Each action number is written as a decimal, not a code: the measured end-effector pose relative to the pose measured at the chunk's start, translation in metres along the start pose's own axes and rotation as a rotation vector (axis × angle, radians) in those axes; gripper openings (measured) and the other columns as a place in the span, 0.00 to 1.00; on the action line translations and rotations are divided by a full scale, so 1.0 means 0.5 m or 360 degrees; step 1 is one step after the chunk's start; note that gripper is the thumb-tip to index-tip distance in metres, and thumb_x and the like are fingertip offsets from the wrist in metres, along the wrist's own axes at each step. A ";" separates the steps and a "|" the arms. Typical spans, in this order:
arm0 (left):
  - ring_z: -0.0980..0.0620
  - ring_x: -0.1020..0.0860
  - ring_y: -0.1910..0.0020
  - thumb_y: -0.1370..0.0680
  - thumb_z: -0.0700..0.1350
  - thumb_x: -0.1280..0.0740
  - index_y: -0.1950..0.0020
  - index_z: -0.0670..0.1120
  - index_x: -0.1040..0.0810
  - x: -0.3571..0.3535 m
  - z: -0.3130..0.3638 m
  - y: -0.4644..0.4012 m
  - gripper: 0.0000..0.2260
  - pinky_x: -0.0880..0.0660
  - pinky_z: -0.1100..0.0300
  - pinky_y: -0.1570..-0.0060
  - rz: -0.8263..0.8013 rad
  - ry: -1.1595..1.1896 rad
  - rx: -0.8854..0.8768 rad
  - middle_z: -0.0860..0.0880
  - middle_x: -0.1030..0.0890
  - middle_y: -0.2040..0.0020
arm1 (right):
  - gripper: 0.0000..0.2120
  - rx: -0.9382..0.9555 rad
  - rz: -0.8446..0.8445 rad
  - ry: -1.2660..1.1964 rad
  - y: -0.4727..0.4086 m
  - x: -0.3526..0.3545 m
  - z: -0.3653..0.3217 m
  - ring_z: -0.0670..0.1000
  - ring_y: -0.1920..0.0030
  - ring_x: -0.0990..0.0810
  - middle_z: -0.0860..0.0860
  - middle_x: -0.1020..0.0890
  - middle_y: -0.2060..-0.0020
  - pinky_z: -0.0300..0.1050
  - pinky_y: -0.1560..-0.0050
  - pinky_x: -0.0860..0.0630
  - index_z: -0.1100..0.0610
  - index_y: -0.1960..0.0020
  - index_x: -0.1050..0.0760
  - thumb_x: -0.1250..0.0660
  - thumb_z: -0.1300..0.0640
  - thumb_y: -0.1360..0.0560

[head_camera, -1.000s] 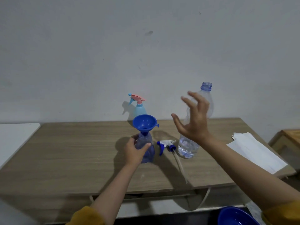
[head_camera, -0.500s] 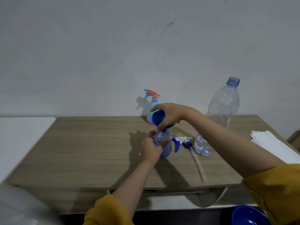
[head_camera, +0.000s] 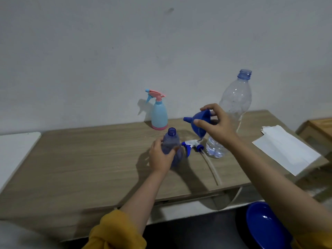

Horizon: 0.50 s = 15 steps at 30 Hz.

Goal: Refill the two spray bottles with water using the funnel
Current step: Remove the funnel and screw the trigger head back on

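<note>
Nearby, right hand [head_camera: 216, 125] pinches funnel [head_camera: 199, 123]; left hand [head_camera: 159, 157] grips blue bottle [head_camera: 171, 141].

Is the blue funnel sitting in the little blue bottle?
No, the right hand holds the funnel up in the air beside the open blue spray bottle.

- We see a wooden tabletop [head_camera: 89, 159] standing against a plain grey wall [head_camera: 107, 51].
- We find a stack of white paper sheets [head_camera: 287, 150] lying at the tabletop's right end, one corner reaching past the near edge.
- We notice a white surface [head_camera: 14, 150] just beside the tabletop's left end.
- We spot a blue basin [head_camera: 265, 229] low at the right, below the tabletop.
- We make out a wooden piece of furniture [head_camera: 319, 130] at the far right.
</note>
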<state>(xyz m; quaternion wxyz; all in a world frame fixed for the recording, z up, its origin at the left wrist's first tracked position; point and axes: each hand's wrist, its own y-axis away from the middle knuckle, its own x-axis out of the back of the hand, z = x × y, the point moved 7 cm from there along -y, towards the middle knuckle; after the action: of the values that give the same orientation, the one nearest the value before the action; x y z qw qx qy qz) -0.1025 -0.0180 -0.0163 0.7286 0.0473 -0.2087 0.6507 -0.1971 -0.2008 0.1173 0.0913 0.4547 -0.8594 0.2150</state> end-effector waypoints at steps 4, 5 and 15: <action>0.47 0.22 0.52 0.37 0.53 0.24 0.46 0.46 0.23 -0.001 -0.001 0.000 0.23 0.24 0.51 0.51 0.0027 0.0035 -0.0053 0.49 0.20 0.50 | 0.18 -0.0361 0.0388 -0.0257 0.083 0.005 0.121 0.53 0.51 0.19 0.54 0.19 0.50 0.45 0.53 0.20 0.50 0.47 0.24 0.23 0.51 0.34; 0.47 0.22 0.51 0.37 0.54 0.24 0.46 0.46 0.24 -0.001 0.000 0.000 0.24 0.24 0.51 0.50 0.0016 0.0038 -0.0062 0.49 0.20 0.50 | 0.18 -0.0416 0.0429 -0.0306 0.105 -0.004 0.145 0.52 0.51 0.19 0.54 0.19 0.49 0.43 0.54 0.21 0.51 0.48 0.25 0.22 0.52 0.34; 0.48 0.23 0.48 0.35 0.54 0.23 0.44 0.46 0.24 0.003 0.005 -0.001 0.24 0.24 0.49 0.49 -0.0040 0.0027 -0.0119 0.49 0.21 0.47 | 0.30 -0.0248 0.0303 0.0183 0.252 -0.130 0.262 0.49 0.47 0.27 0.53 0.31 0.44 0.23 0.51 0.32 0.56 0.42 0.32 0.21 0.60 0.39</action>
<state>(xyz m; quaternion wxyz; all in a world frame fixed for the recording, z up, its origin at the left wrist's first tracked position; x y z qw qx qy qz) -0.1024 -0.0178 -0.0134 0.7397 0.0171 -0.2262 0.6336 -0.2584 -0.1494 -0.0584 0.1547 0.3496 -0.9061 0.1809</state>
